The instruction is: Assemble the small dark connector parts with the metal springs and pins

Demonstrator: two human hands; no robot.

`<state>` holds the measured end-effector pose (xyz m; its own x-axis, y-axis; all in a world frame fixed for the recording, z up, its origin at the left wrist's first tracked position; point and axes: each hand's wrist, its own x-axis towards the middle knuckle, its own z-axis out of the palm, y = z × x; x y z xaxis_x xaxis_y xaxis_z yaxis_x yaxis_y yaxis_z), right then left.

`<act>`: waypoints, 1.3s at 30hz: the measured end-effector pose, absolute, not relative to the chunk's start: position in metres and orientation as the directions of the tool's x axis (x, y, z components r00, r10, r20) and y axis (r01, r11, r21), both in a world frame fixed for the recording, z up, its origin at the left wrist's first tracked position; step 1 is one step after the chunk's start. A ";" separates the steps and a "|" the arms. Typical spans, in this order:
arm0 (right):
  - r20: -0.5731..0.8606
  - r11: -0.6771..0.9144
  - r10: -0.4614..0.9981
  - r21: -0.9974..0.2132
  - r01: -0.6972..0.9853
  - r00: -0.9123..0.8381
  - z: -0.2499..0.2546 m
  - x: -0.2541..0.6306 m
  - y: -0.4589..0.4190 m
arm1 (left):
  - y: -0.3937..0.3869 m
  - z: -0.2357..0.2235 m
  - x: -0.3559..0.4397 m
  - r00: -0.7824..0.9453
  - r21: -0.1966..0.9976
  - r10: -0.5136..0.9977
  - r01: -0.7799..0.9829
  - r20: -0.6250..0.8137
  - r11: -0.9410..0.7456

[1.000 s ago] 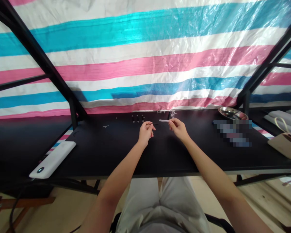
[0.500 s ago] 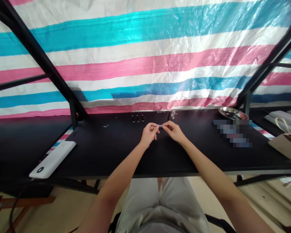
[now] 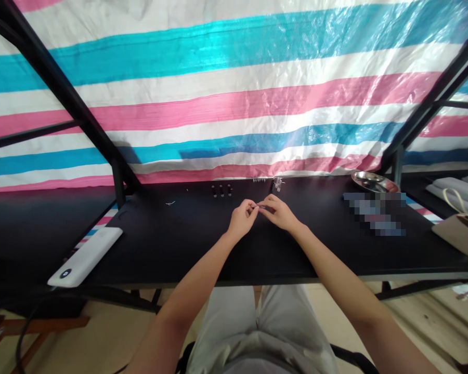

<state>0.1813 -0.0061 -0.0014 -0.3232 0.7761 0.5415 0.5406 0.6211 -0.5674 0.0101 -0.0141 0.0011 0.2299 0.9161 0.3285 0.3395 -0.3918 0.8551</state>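
My left hand [image 3: 242,215] and my right hand [image 3: 278,212] meet fingertip to fingertip just above the black table. Both are closed in a pinch on a small slim grey piece [image 3: 262,207], mostly covered by the fingers; its kind is too small to tell. Beyond the left hand, three short dark pieces with light ends [image 3: 221,190] stand in a row. Several tiny metal parts [image 3: 259,180] line the table's back edge. Past the right hand is a little cluster of clear and metal parts [image 3: 277,184]. Thin white bits [image 3: 170,203] lie farther left.
A white power bank [image 3: 86,257] lies at the table's left side. At the back right sits a shiny metal dish [image 3: 374,183], with a blurred-out item [image 3: 374,214] before it. A beige bag [image 3: 460,234] is far right. Striped sheeting [image 3: 234,104] hangs behind the black table [image 3: 159,244].
The fingers of both hands have drawn closer together and shifted slightly. The grey piece, plainly seen between them before, is now mostly covered. The parts on the table stay put.
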 end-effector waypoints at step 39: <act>0.333 0.018 0.905 -0.652 0.758 0.265 -0.028 0.210 0.070 | -0.011 -0.009 0.008 0.237 0.679 0.888 0.576 0.394 -0.455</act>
